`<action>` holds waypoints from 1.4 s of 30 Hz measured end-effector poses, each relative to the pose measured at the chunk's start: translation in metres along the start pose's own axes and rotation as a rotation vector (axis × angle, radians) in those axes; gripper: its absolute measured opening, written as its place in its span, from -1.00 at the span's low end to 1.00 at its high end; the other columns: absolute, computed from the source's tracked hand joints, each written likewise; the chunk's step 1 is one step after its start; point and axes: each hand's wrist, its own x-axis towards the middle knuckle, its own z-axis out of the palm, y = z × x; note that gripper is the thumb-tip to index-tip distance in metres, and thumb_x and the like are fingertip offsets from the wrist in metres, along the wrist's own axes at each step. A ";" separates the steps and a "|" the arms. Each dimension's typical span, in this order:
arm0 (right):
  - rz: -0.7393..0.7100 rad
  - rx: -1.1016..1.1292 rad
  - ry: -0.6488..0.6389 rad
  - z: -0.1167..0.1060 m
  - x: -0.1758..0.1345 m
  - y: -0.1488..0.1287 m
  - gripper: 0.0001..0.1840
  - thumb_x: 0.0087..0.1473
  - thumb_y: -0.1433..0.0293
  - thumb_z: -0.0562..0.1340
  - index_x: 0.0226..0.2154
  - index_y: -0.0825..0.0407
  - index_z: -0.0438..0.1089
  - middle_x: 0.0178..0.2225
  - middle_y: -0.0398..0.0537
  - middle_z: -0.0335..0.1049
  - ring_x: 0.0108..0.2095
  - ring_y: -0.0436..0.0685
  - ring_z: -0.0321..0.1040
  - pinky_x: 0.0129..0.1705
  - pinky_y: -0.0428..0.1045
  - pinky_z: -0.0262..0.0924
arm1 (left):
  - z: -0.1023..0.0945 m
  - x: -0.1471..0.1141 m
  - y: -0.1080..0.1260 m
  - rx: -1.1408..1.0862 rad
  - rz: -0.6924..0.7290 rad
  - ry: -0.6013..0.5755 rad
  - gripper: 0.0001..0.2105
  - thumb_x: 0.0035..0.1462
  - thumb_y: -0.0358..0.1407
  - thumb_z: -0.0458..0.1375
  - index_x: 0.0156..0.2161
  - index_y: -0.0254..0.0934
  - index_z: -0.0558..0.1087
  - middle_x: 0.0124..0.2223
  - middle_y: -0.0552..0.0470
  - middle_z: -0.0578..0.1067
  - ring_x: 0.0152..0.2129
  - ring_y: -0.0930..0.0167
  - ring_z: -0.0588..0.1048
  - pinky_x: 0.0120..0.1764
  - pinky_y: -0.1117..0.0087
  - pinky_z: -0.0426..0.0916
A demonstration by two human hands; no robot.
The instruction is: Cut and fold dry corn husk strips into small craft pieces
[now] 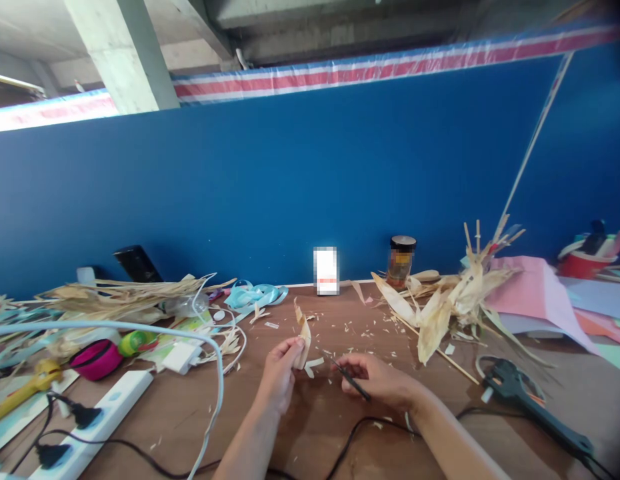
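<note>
My left hand (283, 373) is closed, pinching a narrow piece of dried corn husk (304, 333) upright between thumb and fingers. To its right, my right hand (377, 380) is wrapped round a slim black pointed tool (354, 383); its tip points up and left toward the husk piece, apart from it. Whether the tool is a pair of tweezers or small scissors, I cannot tell. A pale scrap (314, 365) lies on the brown table (270, 420) beside my left fingertips. Small husk bits are scattered over the tabletop beyond both hands.
Right: a bunch of dried husks (435, 327), a lidded jar (402, 261), pink paper (537, 300) and a black glue gun (535, 403). Left: a white power strip (97, 427), light-blue ribbon (255, 297) and a pale cable (221, 373). A black cord (353, 437) crosses in front. A blue partition (290, 180) stands behind.
</note>
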 end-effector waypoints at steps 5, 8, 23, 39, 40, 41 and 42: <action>0.061 0.050 -0.044 -0.006 -0.004 -0.004 -0.60 -0.18 0.32 0.26 -0.19 0.07 0.34 -0.48 -0.16 0.27 -0.51 -0.10 0.14 -0.55 -0.21 -0.02 | 0.001 -0.003 0.003 0.089 -0.057 -0.083 -0.81 -0.21 -0.25 0.25 -0.49 -0.37 0.44 -0.59 0.12 0.37 -0.68 0.60 0.26 -0.59 0.57 0.12; 0.088 0.048 -0.025 -0.006 -0.005 -0.007 -0.58 -0.19 0.32 0.25 -0.18 0.05 0.34 -0.49 -0.16 0.28 -0.53 -0.11 0.16 -0.57 -0.22 -0.04 | 0.001 -0.004 0.001 0.197 -0.067 -0.100 -0.79 -0.20 -0.23 0.24 -0.50 -0.38 0.44 -0.61 0.11 0.37 -0.69 0.60 0.25 -0.60 0.58 0.07; 0.123 -0.054 -0.007 -0.010 -0.001 0.003 -0.55 -0.14 0.28 0.22 -0.13 0.04 0.32 -0.50 -0.14 0.32 -0.56 -0.11 0.21 -0.63 -0.23 -0.07 | 0.001 -0.002 -0.006 0.263 -0.055 -0.085 -0.77 -0.20 -0.21 0.23 -0.48 -0.39 0.44 -0.58 0.06 0.41 -0.67 0.57 0.26 -0.59 0.55 0.07; 0.124 -0.101 0.024 -0.008 0.000 0.004 -0.57 -0.15 0.28 0.22 -0.16 0.05 0.34 -0.54 -0.16 0.30 -0.59 -0.11 0.21 -0.65 -0.23 -0.06 | 0.003 -0.004 -0.004 0.243 -0.070 -0.073 -0.78 -0.22 -0.22 0.24 -0.50 -0.38 0.45 -0.60 0.07 0.41 -0.69 0.58 0.25 -0.60 0.54 0.05; 0.126 -0.104 0.027 -0.008 0.000 0.004 -0.57 -0.16 0.29 0.22 -0.16 0.05 0.34 -0.54 -0.17 0.29 -0.59 -0.11 0.20 -0.65 -0.24 -0.06 | 0.003 -0.004 -0.003 0.245 -0.070 -0.078 -0.78 -0.22 -0.22 0.24 -0.50 -0.38 0.45 -0.60 0.07 0.41 -0.69 0.58 0.25 -0.60 0.54 0.05; 0.129 -0.106 0.030 -0.008 0.000 0.004 -0.57 -0.17 0.29 0.22 -0.16 0.05 0.34 -0.54 -0.17 0.30 -0.59 -0.11 0.20 -0.65 -0.24 -0.05 | 0.003 -0.004 -0.003 0.246 -0.070 -0.079 -0.78 -0.21 -0.22 0.24 -0.50 -0.38 0.45 -0.60 0.08 0.41 -0.69 0.58 0.25 -0.60 0.55 0.05; 0.131 -0.108 0.031 -0.008 0.000 0.004 -0.56 -0.17 0.29 0.23 -0.16 0.05 0.34 -0.54 -0.17 0.30 -0.59 -0.11 0.21 -0.65 -0.24 -0.05 | 0.003 -0.004 -0.003 0.249 -0.072 -0.079 -0.78 -0.21 -0.21 0.24 -0.50 -0.37 0.46 -0.60 0.07 0.41 -0.69 0.58 0.26 -0.59 0.55 0.05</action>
